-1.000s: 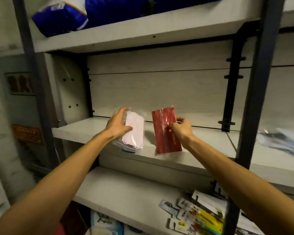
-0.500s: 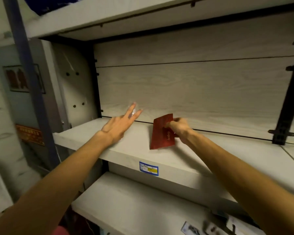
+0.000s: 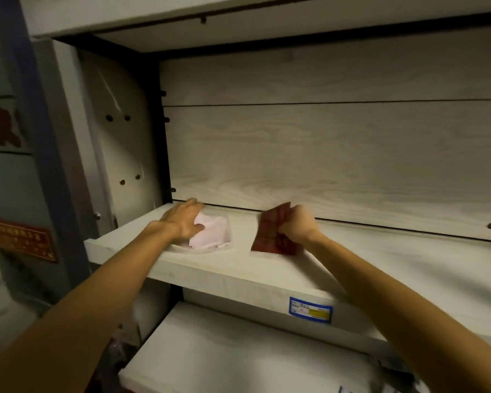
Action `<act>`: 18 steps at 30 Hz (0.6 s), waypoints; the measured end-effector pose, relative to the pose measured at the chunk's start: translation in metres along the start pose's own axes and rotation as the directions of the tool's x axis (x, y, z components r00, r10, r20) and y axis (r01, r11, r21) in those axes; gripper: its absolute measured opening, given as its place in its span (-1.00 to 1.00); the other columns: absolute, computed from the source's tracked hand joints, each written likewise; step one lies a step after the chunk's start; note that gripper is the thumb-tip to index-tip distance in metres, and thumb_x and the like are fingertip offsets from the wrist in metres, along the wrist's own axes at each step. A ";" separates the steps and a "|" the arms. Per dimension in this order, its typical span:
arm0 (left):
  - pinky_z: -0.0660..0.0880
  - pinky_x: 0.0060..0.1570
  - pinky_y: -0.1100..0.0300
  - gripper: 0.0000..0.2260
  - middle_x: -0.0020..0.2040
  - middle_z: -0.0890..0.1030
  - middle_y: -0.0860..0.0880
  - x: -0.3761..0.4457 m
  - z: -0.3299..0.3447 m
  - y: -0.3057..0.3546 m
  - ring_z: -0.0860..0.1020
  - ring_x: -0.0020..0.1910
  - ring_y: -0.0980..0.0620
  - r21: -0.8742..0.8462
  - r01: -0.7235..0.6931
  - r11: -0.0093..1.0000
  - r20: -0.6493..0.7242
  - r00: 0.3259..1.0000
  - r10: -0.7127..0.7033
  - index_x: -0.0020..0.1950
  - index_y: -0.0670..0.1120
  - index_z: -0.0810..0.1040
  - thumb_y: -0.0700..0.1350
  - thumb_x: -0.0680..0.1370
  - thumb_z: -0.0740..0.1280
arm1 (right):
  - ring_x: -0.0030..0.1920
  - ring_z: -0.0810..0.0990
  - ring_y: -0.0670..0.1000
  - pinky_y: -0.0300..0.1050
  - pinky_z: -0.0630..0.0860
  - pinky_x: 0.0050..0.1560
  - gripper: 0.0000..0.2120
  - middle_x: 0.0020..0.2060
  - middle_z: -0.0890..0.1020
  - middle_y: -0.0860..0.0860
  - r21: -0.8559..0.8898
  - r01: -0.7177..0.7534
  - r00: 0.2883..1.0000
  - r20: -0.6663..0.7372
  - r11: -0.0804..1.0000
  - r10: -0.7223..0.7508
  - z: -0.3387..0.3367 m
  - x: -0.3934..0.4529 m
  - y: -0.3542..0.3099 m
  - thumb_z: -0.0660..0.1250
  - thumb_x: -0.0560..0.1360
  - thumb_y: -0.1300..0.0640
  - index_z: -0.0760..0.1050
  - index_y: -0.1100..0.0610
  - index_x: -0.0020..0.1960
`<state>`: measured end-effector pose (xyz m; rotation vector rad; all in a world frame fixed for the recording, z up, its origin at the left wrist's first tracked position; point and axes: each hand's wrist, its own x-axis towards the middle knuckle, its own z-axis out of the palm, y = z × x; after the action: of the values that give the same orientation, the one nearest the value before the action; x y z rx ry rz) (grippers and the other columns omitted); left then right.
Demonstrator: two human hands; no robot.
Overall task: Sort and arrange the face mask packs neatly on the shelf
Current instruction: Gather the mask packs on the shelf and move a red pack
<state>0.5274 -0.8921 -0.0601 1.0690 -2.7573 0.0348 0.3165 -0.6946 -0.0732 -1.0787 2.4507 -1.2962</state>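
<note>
Fingers (image 3: pixel 281 226) blurred, gripping red pack (image 3: pixel 269 236).

No text can be read. The blue-and-yellow label (image 3: pixel 311 310) on the shelf edge (image 3: pixel 238 282) at 5 o'clock is blurred. The red sign (image 3: pixel 20 239) at 9 o'clock is illegible.

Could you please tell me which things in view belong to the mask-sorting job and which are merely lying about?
Job: pink mask pack under the left hand; red mask pack held by the right hand; shelf.
Lying about: price label; red wall sign.
</note>
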 end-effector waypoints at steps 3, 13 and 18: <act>0.35 0.42 -0.05 -0.54 0.53 0.39 -0.02 0.005 0.014 -0.030 0.36 0.46 -0.13 0.009 0.015 1.000 0.076 0.997 -0.015 0.52 0.04 0.40 0.19 0.67 0.17 | -0.13 0.59 0.07 -0.01 0.61 -0.07 -0.76 -0.19 0.62 0.00 -0.158 -0.014 0.999 -0.052 0.987 0.005 0.006 0.001 -0.001 0.51 0.40 0.16 0.45 -0.02 -0.26; 0.13 0.55 -0.10 -0.46 0.63 0.21 0.01 0.009 0.024 -0.034 0.21 0.58 -0.12 -0.089 -0.040 0.995 0.069 0.997 0.046 0.61 0.09 0.24 0.27 0.69 -0.08 | 0.34 0.41 0.24 0.10 0.43 0.31 -0.45 0.35 0.50 0.17 -0.460 -0.009 0.996 -0.081 0.888 -0.031 0.000 -0.007 0.008 0.27 0.58 -0.18 0.40 0.13 0.43; 0.15 0.53 -0.11 -0.38 0.61 0.26 -0.04 -0.007 0.009 0.015 0.23 0.57 -0.12 -0.124 -0.101 0.987 0.049 0.993 0.108 0.60 0.06 0.28 0.35 0.65 -0.07 | 0.50 0.23 0.20 0.13 0.27 0.46 -0.39 0.48 0.37 0.12 -0.631 0.111 0.989 -0.004 0.768 -0.146 -0.023 -0.039 0.017 0.15 0.62 -0.23 0.29 0.13 0.52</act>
<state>0.5209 -0.8775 -0.0699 0.9079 -2.8212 -0.1492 0.3253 -0.6477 -0.0791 -1.3776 2.9892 -0.4992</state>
